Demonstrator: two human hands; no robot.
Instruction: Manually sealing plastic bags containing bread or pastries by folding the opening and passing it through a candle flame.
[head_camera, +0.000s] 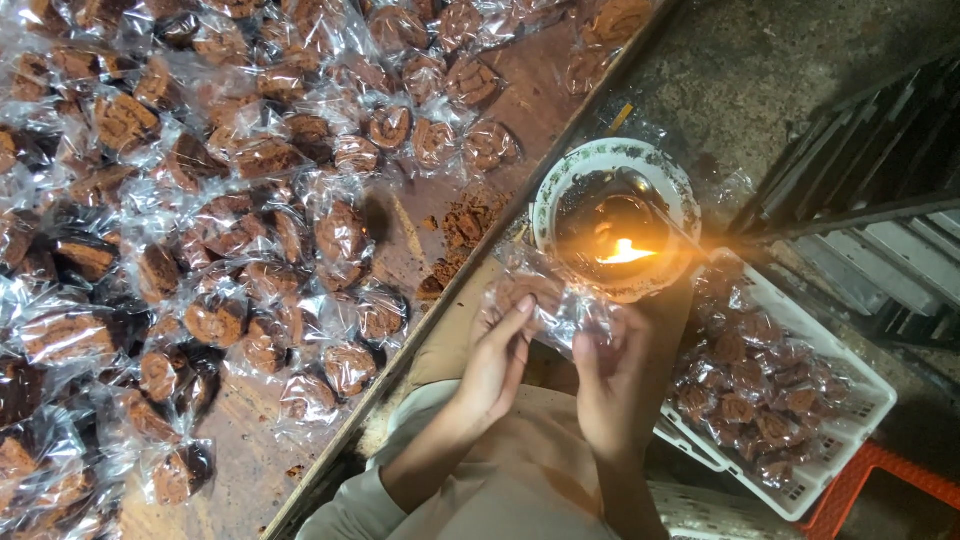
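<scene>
My left hand (497, 355) and my right hand (607, 370) together hold a clear plastic packet (553, 302) with a brown cookie inside. The packet's upper edge sits close to a small flame (626, 252) burning in a white patterned bowl (560, 190). The left fingers pinch the packet's left side, the right fingers its right side. Both hands are just below the bowl.
A wooden tray (540, 95) on the left carries several brown cookies in clear wrappers, with crumbs (462, 235) near its edge. A white plastic crate (850, 420) of wrapped cookies stands at the right on a red stool (880, 475). Metal racks (880, 180) are at the far right.
</scene>
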